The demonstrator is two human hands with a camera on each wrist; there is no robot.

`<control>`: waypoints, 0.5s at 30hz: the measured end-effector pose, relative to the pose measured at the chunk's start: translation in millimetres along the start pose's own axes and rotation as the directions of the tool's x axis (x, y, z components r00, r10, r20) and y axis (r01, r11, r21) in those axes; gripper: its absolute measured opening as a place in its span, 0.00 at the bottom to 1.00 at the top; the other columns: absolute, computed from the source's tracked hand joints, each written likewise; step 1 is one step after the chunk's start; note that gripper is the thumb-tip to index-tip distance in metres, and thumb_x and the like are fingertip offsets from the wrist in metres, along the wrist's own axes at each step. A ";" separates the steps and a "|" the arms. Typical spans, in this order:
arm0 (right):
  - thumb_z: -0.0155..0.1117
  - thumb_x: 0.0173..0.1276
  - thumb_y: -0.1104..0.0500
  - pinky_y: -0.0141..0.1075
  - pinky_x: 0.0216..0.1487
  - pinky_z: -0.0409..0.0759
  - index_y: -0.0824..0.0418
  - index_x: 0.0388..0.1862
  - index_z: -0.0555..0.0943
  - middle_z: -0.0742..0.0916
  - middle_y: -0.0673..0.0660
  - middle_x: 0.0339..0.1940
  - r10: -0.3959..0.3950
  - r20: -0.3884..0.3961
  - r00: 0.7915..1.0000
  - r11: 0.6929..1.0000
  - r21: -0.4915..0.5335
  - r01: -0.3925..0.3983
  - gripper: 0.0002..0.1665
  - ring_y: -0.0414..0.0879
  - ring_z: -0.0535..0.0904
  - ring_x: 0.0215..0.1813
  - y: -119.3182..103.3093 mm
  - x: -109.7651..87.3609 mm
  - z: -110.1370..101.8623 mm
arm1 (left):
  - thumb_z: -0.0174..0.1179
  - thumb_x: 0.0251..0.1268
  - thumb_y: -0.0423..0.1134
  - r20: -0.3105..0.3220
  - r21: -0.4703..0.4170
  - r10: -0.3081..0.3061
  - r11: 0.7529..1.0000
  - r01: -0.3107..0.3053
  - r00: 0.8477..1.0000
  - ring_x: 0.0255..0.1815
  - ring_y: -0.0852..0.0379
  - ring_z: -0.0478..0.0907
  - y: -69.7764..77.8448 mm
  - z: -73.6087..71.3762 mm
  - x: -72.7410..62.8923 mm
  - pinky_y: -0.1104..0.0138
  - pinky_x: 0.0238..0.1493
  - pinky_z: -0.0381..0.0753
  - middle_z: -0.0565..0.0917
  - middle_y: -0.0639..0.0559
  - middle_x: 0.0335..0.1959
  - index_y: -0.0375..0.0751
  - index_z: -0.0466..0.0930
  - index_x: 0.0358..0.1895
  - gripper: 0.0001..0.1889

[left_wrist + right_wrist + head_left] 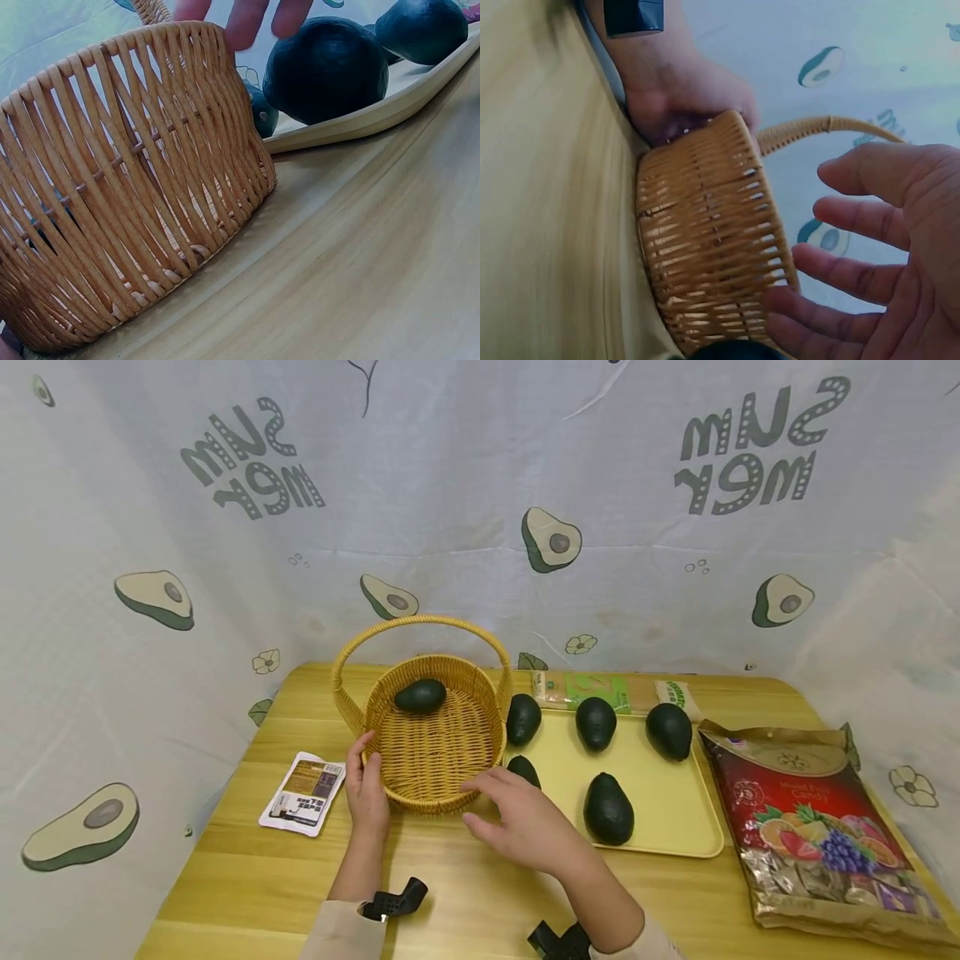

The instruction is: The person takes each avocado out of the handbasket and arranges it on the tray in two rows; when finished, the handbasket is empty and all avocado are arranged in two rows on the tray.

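A yellow wicker basket [438, 756] with a tall arched handle stands on the table, one dark green avocado [421, 696] lying inside at the back left. My left hand [368, 793] holds the basket's left side, thumb at the rim and fingers along the outer wall; they are partly hidden in the right wrist view. My right hand [525, 821] hovers at the front right rim, fingers spread and nothing held. In the right wrist view its fingers [855, 274] overlap the weave. Beside the basket, a pale yellow tray [675, 810] bears several avocados [609, 809].
A white packet with a printed label [303, 793] lies left of the basket. Behind the tray is a long flat package [637, 692]. A large red candy bag [817, 827] lies at the right. An avocado-print curtain [465, 502] hangs behind the wooden table.
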State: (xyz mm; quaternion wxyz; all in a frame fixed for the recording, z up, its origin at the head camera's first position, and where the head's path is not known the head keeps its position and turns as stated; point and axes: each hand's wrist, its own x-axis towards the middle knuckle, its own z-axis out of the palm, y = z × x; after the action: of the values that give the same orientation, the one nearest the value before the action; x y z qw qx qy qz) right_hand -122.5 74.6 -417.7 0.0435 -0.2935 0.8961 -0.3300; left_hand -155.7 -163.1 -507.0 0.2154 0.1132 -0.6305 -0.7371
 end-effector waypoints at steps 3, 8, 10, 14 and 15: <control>0.68 0.70 0.52 0.49 0.59 0.80 0.54 0.59 0.83 0.85 0.52 0.57 0.025 -0.028 0.999 0.999 -0.029 -0.026 0.20 0.51 0.80 0.59 -2.5 3.6 5.8 | 0.41 0.80 0.32 0.003 -0.003 0.007 1.000 -0.007 1.000 0.85 0.49 0.47 -1.1 -0.1 -0.7 0.49 0.82 0.46 0.62 0.44 0.79 0.31 0.66 0.69 0.20; 0.70 0.69 0.50 0.49 0.58 0.78 0.53 0.58 0.84 0.86 0.54 0.56 0.079 -0.093 0.992 0.991 -0.098 -0.088 0.21 0.55 0.77 0.58 -5.7 6.8 8.1 | 0.41 0.80 0.33 0.011 0.001 0.008 1.000 -0.008 1.000 0.86 0.48 0.43 -1.8 0.0 -0.7 0.47 0.83 0.43 0.61 0.44 0.79 0.30 0.66 0.69 0.20; 0.70 0.69 0.49 0.49 0.59 0.78 0.54 0.59 0.84 0.86 0.54 0.55 0.094 -0.116 0.989 0.987 -0.119 -0.107 0.21 0.56 0.77 0.58 -7.4 9.0 7.0 | 0.42 0.80 0.33 0.011 0.003 0.008 1.000 -0.008 1.000 0.86 0.48 0.43 -1.9 -0.1 -0.3 0.47 0.83 0.43 0.62 0.44 0.79 0.31 0.66 0.69 0.20; 0.70 0.69 0.49 0.50 0.59 0.78 0.55 0.59 0.84 0.86 0.56 0.55 0.100 -0.149 0.984 0.983 -0.135 -0.121 0.22 0.57 0.78 0.58 -12.3 16.5 4.5 | 0.42 0.80 0.34 0.008 0.010 0.003 1.000 -0.004 1.000 0.86 0.49 0.43 -2.0 -1.0 1.1 0.48 0.83 0.43 0.63 0.44 0.79 0.32 0.67 0.70 0.20; 0.69 0.69 0.49 0.50 0.60 0.77 0.55 0.59 0.84 0.86 0.55 0.55 0.098 -0.150 0.984 0.983 -0.138 -0.119 0.22 0.57 0.78 0.58 -14.3 19.1 3.7 | 0.42 0.80 0.34 0.006 0.012 0.002 1.000 -0.002 1.000 0.86 0.49 0.43 -1.9 -1.2 1.4 0.48 0.83 0.43 0.63 0.44 0.79 0.33 0.67 0.70 0.20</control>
State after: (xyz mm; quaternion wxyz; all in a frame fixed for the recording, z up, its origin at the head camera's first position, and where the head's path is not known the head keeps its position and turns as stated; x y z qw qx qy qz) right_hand -130.1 53.3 -409.6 -0.0247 -0.2223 0.9335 -0.2804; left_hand -156.7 -164.6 -509.0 0.2135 0.1114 -0.6356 -0.7335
